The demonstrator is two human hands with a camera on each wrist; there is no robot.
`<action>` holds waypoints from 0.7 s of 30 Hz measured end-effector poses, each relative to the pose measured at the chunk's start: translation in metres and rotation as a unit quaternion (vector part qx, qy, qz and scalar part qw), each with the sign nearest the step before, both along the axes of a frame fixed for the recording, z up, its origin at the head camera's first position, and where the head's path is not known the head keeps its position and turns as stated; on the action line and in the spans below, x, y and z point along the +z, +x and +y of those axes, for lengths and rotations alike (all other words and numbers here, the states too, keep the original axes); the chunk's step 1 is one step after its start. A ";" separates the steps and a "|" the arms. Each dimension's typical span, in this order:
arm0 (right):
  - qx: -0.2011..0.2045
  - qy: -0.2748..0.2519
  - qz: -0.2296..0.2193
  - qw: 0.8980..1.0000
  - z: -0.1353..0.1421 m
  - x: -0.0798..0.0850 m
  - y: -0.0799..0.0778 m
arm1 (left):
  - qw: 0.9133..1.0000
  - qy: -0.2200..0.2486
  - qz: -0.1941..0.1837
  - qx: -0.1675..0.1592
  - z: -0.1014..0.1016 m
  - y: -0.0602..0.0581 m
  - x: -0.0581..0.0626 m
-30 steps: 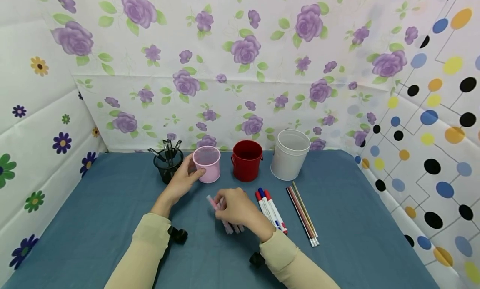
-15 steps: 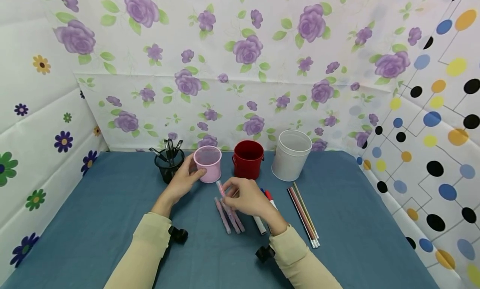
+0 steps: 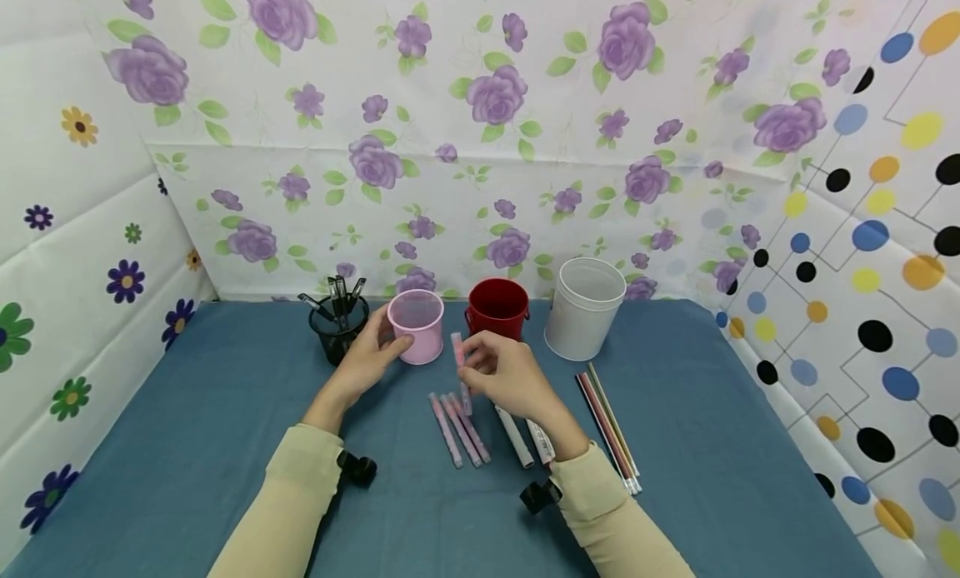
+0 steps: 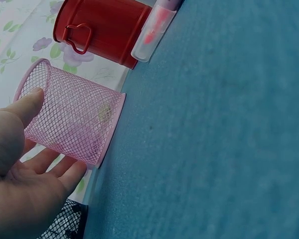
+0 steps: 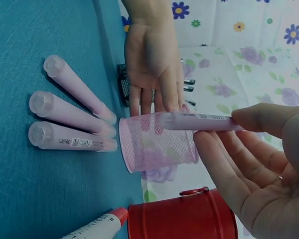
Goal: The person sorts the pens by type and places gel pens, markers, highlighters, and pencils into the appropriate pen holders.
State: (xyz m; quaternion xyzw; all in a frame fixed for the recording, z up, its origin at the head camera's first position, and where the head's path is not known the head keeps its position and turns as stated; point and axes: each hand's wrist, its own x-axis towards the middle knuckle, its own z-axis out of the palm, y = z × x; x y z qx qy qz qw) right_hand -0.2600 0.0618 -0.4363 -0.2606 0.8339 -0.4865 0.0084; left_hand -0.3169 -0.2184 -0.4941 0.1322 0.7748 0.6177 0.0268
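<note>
My left hand (image 3: pixel 367 355) holds the pink mesh pen cup (image 3: pixel 418 341) from its left side, thumb at the front and fingers behind. The cup stands upright on the blue cloth; its inside cannot be made out well. My right hand (image 3: pixel 512 380) pinches a pink highlighter (image 5: pixel 197 122) between thumb and fingers. Raised off the cloth and nearly upright, that highlighter is to the right of the cup and apart from it. Three more pink highlighters (image 5: pixel 72 137) lie side by side on the cloth, below the cup in the head view.
A red bucket (image 3: pixel 495 301) and a white bin (image 3: pixel 583 316) stand right of the cup. To its left is a black mesh cup (image 3: pixel 330 338) holding several dark pens. Whiteboard markers (image 3: pixel 514 436), partly behind my right hand, and pencils (image 3: pixel 609 432) lie on the right.
My right hand has lifted one highlighter away from the others and carried it up and to the right, turning it more upright. My left hand stays at the pink cup.
</note>
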 end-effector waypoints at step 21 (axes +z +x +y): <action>-0.034 -0.043 0.020 0.998 0.011 0.003 -0.008 | 1.000 0.002 0.003 -0.003 0.000 -0.001 -0.001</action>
